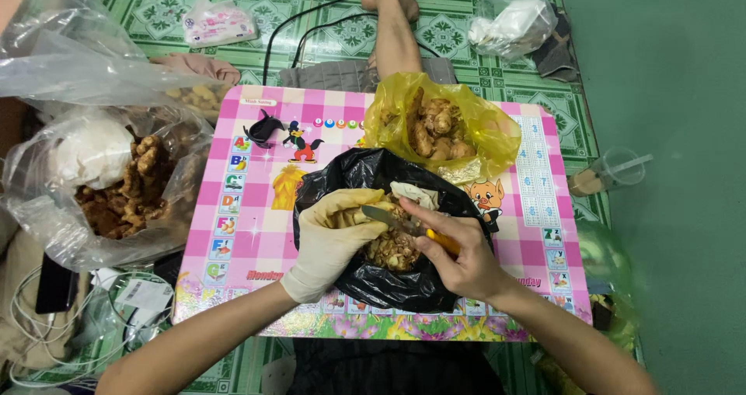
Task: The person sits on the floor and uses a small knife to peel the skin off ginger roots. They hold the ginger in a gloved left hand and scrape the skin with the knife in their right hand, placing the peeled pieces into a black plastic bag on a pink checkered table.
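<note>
From the head camera, the left hand (330,240), in a cream rubber glove, is closed around a pale ginger piece (347,215) over the open black plastic bag (404,282) so peelings drop in; the bare right hand (458,255) grips a yellow-handled knife (388,218), blade against the piece.

My one camera sits on my head and looks steeply down, close over my lap. The pink checked table (249,232) fills the middle of the frame, its far edge toward the top. My forearms enter from the bottom edge. Green patterned floor mat (155,10) runs along the top, plain green floor (676,92) down the right side.
</note>
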